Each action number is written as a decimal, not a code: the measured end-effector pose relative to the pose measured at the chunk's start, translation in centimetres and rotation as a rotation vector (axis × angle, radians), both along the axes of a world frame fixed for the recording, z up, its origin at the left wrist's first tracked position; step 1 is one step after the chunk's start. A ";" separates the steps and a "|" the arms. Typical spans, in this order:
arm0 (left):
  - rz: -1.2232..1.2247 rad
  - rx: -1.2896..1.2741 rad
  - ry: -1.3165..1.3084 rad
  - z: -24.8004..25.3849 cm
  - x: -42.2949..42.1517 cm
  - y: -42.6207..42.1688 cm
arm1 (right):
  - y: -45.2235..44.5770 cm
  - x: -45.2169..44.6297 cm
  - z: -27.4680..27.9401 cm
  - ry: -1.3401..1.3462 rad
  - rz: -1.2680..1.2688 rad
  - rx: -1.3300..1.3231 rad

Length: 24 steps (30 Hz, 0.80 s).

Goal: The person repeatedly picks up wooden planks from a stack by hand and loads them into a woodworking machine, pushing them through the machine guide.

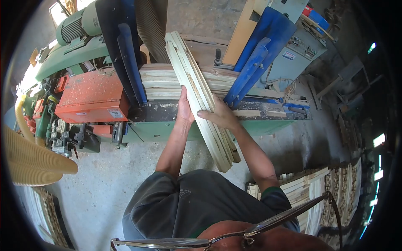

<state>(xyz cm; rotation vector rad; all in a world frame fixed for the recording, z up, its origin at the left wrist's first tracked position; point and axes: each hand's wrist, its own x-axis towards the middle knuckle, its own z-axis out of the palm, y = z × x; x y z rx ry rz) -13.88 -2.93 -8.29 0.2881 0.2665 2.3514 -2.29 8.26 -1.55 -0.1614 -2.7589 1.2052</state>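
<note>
A bundle of long pale wooden strips (197,96) is held at a slant in front of my body, its far end over the machine bed and its near end above the floor. My left hand (184,105) presses against the bundle's left side, fingers partly hidden behind it. On the other side my right hand (220,113) grips the bundle, thumb across the top face and the other fingers out of sight. Behind the bundle, more wooden strips (157,82) lie stacked crosswise on the machine bed (159,111) between blue upright guides (256,58).
At left stand an orange machine housing (92,96), a green motor (77,28) and a yellowish ribbed hose (37,157). A grey control box (293,56) is at the back right. Stacked wooden strips (312,188) lie at lower right, with another stack (44,213) at lower left.
</note>
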 end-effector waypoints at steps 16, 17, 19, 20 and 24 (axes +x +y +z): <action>0.876 -0.451 1.630 26.0 -1.2 -1.7 | 1.1 -4.5 17.0 0.513 0.216 -0.642; 0.895 -0.470 1.635 28.6 -1.7 -2.0 | 1.2 -5.3 17.7 0.624 0.252 -0.684; 0.580 -0.603 1.976 32.9 -3.3 -2.0 | 0.9 -7.4 18.7 0.883 0.324 -0.768; 0.593 -0.614 1.983 33.6 -3.1 -1.8 | 0.4 -8.6 19.4 0.888 0.340 -0.774; 1.588 -0.599 1.931 34.4 -1.4 -4.9 | -0.3 -13.4 23.6 1.171 0.211 -1.076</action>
